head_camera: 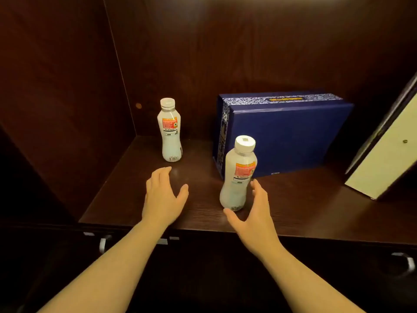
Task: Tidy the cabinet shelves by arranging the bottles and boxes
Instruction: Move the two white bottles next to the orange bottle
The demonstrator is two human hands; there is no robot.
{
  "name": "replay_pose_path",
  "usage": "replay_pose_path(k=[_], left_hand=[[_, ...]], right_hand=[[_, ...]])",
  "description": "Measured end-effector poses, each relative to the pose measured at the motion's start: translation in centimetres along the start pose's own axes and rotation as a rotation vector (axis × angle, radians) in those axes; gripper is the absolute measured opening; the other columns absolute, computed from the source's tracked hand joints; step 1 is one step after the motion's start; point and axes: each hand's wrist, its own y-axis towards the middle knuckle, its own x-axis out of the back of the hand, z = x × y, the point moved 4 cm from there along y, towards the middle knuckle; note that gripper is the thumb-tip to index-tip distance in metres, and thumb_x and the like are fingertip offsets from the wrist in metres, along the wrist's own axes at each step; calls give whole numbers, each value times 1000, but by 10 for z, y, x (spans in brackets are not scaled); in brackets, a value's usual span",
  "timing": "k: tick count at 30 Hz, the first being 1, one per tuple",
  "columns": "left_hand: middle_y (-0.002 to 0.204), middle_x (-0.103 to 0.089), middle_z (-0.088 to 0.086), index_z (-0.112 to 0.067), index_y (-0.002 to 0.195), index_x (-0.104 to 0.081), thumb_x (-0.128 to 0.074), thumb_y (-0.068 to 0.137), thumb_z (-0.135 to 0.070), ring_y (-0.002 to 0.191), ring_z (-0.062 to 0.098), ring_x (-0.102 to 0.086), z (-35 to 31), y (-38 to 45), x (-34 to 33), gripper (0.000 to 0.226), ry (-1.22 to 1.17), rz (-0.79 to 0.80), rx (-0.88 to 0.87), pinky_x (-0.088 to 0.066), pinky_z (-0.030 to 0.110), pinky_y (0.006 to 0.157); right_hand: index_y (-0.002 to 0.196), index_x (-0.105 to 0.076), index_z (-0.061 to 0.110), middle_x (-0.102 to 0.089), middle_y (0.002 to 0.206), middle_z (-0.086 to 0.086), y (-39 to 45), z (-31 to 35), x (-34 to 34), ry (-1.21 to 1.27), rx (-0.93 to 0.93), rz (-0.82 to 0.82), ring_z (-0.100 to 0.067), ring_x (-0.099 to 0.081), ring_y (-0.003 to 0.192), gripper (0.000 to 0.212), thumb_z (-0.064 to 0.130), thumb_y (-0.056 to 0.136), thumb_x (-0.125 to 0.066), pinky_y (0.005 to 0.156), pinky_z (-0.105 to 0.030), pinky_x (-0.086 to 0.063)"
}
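Two white bottles with red labels stand upright on the dark wooden shelf (126, 199). The far bottle (169, 132) is near the back left corner. The near bottle (238, 177) stands in front of a large blue box (286, 136) that rests against the back wall. My right hand (252, 213) is open, its fingers spread around the base of the near bottle, close to it but not closed on it. My left hand (163, 197) is open, palm down over the shelf, a little in front of the far bottle.
A cream-and-dark cabinet door (383, 152) hangs open at the right edge. The cabinet's left wall (63, 98) bounds the shelf. Below the shelf's front edge are dark drawers with metal handles (406, 263).
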Motion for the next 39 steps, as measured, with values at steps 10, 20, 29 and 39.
replay_pose_path(k=[10,20,29,39], left_hand=[[158,-21,10,-21,155,-7,-73,80,-46,141,29,-23,44,86,-38,103,-238,-183,211,-30,42,107],[158,-29,-2,-33,154,5,-77,81,-25,142,22,-29,49,149,-60,111,-495,-121,204,-34,37,108],[142,-40,0,-22,149,-24,-87,70,-36,129,18,-43,51,150,-59,101,-428,-117,180,-44,40,103],[132,-48,-9,-29,149,-24,-85,69,-39,117,11,-51,53,143,-57,101,-484,16,137,-47,19,84]], right_hand=[[139,-26,48,-48,133,22,38,-23,-25,239,-77,-66,5,-50,117,98,49,61,-84,83,-14,-49],[123,-26,69,-47,112,51,38,-28,-26,253,-98,-61,24,-48,103,86,36,69,-84,66,4,-40],[136,-31,41,-54,121,27,36,-30,-28,215,-114,-33,19,-50,103,81,39,72,-80,66,-3,-45],[139,-32,37,-54,118,25,36,-28,-29,238,-110,-25,19,-54,95,81,33,74,-81,58,-3,-46]])
